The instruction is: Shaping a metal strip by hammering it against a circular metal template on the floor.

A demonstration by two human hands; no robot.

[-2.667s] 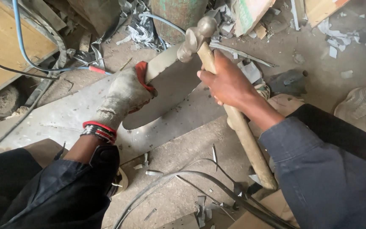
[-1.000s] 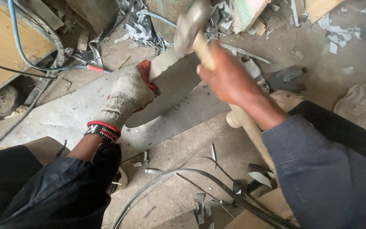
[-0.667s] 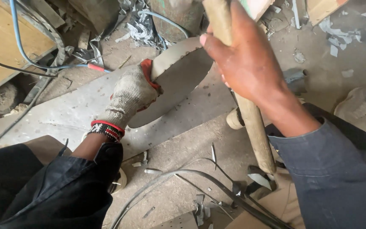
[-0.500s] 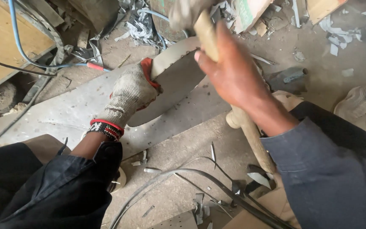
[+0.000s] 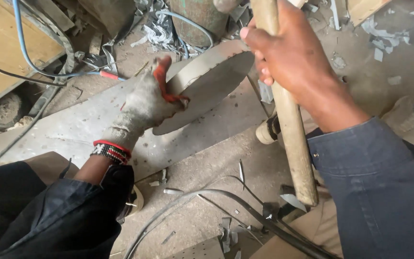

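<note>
My left hand, in a worn grey glove with red patches, grips the near edge of a round sheet-metal disc with a bent rim, held tilted above the ground. My bare right hand is shut around the wooden handle of a hammer. The handle runs from the top edge of the view down to the lower right. The hammer head is mostly out of view at the top. The right hand is raised beside the disc's far right edge.
A flat metal sheet lies on the ground under the disc. A green cylinder stands behind it, with metal scraps and blue cable at the upper left. Dark cables cross the ground below. A shoe shows at right.
My right hand has swung the hammer down to the disc's rim and up again more than once; it is now raised. My left hand keeps its grip on the disc.
</note>
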